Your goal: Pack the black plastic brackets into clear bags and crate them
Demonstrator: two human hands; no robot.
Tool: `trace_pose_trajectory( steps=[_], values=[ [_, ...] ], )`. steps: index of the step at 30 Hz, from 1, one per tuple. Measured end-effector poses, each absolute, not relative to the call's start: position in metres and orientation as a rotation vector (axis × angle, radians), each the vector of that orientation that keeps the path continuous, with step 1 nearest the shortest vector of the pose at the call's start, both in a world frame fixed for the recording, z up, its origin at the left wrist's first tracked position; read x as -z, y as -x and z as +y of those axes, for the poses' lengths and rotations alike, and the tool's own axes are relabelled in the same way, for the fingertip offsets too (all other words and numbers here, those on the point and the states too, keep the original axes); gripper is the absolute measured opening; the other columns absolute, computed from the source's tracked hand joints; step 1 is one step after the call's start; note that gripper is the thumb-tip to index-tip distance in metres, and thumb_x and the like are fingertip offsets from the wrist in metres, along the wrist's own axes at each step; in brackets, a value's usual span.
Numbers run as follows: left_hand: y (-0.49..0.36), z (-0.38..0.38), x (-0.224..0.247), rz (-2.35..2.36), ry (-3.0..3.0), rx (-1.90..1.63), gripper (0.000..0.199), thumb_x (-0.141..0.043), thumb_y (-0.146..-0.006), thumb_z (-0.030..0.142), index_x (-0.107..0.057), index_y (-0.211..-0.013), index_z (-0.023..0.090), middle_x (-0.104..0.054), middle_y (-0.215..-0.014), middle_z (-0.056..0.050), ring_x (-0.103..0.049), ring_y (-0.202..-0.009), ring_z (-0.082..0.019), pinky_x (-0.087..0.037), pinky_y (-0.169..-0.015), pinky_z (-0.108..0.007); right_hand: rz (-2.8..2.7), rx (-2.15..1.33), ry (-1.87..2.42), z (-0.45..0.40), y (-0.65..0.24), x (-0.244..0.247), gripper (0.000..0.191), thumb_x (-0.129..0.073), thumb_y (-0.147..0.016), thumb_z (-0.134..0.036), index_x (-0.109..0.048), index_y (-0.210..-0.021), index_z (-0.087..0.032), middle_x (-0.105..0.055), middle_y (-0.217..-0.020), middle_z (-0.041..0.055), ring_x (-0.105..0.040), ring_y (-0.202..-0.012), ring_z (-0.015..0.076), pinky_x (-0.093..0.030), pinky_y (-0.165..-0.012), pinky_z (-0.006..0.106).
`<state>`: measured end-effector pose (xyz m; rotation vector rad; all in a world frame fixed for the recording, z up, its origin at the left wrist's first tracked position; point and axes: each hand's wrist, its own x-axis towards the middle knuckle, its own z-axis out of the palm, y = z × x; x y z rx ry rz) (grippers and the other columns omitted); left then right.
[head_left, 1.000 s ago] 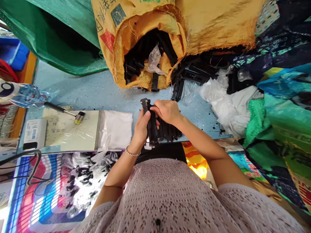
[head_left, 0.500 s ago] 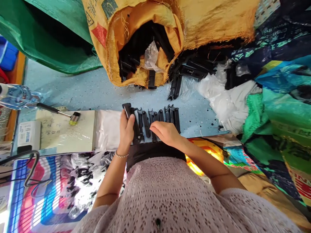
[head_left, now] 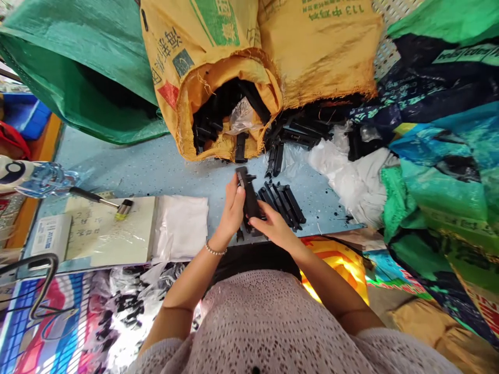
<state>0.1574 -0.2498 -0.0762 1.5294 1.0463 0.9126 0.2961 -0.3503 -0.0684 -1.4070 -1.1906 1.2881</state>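
Note:
A long black plastic part [head_left: 248,195] stands tilted between my hands above the blue table. My left hand [head_left: 234,208] is closed around its left side, thumb along the front. At its lower right end, the fingers of my right hand [head_left: 275,224] are closed on it. Several similar black parts [head_left: 286,205] lie side by side just right of my hands. Beneath the held part, more black pieces [head_left: 240,234] are partly hidden by my fingers.
A yellow woven sack [head_left: 183,119] full of black parts opens toward me, with more parts spilled beside it. White plastic bags [head_left: 351,182] lie at right. At left are a white packet [head_left: 183,223], a flat box [head_left: 117,244], a screwdriver [head_left: 93,197] and a bottle [head_left: 42,176].
My left hand has moved right with the black part. My right hand has come to its lower end. The loose parts, earlier spread in a row, now lie slanted in a closer group at right.

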Motion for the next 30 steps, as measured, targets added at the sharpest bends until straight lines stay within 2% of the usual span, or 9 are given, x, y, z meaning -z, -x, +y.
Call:
trace_pose_trajectory(
  steps=[4, 7, 10, 13, 16, 20, 23, 26, 30],
  values=[
    [-0.205, -0.147, 0.061, 0.995, -1.899, -1.111, 0.051, -0.062, -0.095, 0.051, -0.059, -0.135, 0.02, -0.049, -0.147, -0.016, -0.039, -0.145, -0.034, -0.026, -0.124, -0.052, -0.76, -1.376, 1.269, -0.355, -0.318, 0.072, 0.041, -0.072, -0.087, -0.052, -0.065, -0.117, -0.025, -0.074, -0.102, 0.0056, -0.072, -0.083, 0.0219, -0.059, -0.08, 0.041],
    [-0.239, -0.072, 0.053, 1.24, -1.925, -1.126, 0.032, -0.074, -0.085, 0.036, -0.066, -0.108, 0.014, -0.054, -0.137, -0.021, -0.04, -0.14, -0.041, -0.033, -0.115, -0.057, -0.621, -1.355, 1.23, -0.357, -0.324, 0.071, 0.042, -0.077, -0.08, -0.054, -0.068, -0.108, -0.024, -0.074, -0.098, 0.006, -0.072, -0.083, 0.023, -0.059, -0.081, 0.041],
    [-0.246, -0.052, 0.045, 1.253, -1.839, -0.959, 0.02, -0.068, -0.087, 0.029, -0.058, -0.075, 0.018, -0.065, -0.09, -0.012, -0.06, -0.1, -0.028, -0.047, -0.09, -0.04, -0.591, -1.324, 1.215, -0.359, -0.334, 0.067, 0.043, -0.077, -0.078, -0.052, -0.067, -0.11, -0.025, -0.074, -0.1, 0.0067, -0.072, -0.087, 0.0247, -0.057, -0.082, 0.042],
    [-0.222, -0.094, 0.036, 1.016, -1.705, -0.851, 0.038, -0.063, -0.091, 0.042, -0.048, -0.063, 0.02, -0.046, -0.06, 0.001, -0.044, -0.061, -0.014, -0.035, -0.06, -0.026, -0.656, -1.321, 1.179, -0.358, -0.35, 0.06, 0.049, -0.074, -0.076, -0.055, -0.066, -0.114, -0.024, -0.075, -0.096, 0.0082, -0.071, -0.087, 0.0264, -0.055, -0.075, 0.04],
    [-0.183, -0.158, 0.026, 0.878, -1.641, -0.765, 0.051, -0.066, -0.087, 0.059, -0.047, -0.06, 0.02, -0.037, -0.057, 0.003, -0.031, -0.054, -0.01, -0.022, -0.052, -0.026, -0.718, -1.4, 1.099, -0.346, -0.357, 0.052, 0.055, -0.073, -0.071, -0.062, -0.066, -0.109, -0.023, -0.075, -0.092, 0.0095, -0.069, -0.082, 0.0257, -0.052, -0.069, 0.037],
    [-0.139, -0.215, 0.02, 0.971, -1.544, -0.7, 0.062, -0.064, -0.085, 0.071, -0.039, -0.057, 0.021, -0.03, -0.054, 0.004, -0.024, -0.052, -0.009, -0.018, -0.05, -0.026, -0.778, -1.575, 1.005, -0.324, -0.34, 0.049, 0.059, -0.069, -0.069, -0.067, -0.067, -0.106, -0.021, -0.073, -0.085, 0.0088, -0.066, -0.074, 0.0233, -0.051, -0.068, 0.037],
    [-0.108, -0.229, 0.03, 1.122, -1.468, -0.737, 0.067, -0.066, -0.08, 0.077, -0.037, -0.056, 0.021, -0.029, -0.052, 0.005, -0.025, -0.05, -0.009, -0.019, -0.048, -0.026, -0.81, -1.6, 0.955, -0.316, -0.321, 0.054, 0.057, -0.059, -0.076, -0.069, -0.068, -0.106, -0.021, -0.074, -0.097, 0.0119, -0.067, -0.078, 0.0242, -0.053, -0.072, 0.04],
    [-0.079, -0.234, 0.047, 1.194, -1.3, -0.799, 0.068, -0.061, -0.077, 0.085, -0.043, -0.06, 0.022, -0.041, -0.054, 0.002, -0.039, -0.052, -0.012, -0.032, -0.049, -0.026, -0.822, -1.619, 0.913, -0.314, -0.306, 0.057, 0.055, -0.051, -0.081, -0.068, -0.068, -0.108, -0.023, -0.072, -0.116, 0.0142, -0.067, -0.078, 0.0228, -0.053, -0.072, 0.042],
    [-0.059, -0.248, 0.065, 1.147, -1.08, -0.762, 0.074, -0.028, -0.089, 0.088, -0.063, -0.084, 0.023, -0.067, -0.08, -0.01, -0.066, -0.079, -0.024, -0.056, -0.067, -0.039, -0.772, -1.653, 0.89, -0.312, -0.291, 0.055, 0.056, -0.046, -0.085, -0.066, -0.068, -0.114, -0.023, -0.07, -0.124, 0.0147, -0.066, -0.076, 0.0211, -0.053, -0.067, 0.039]
  ],
)
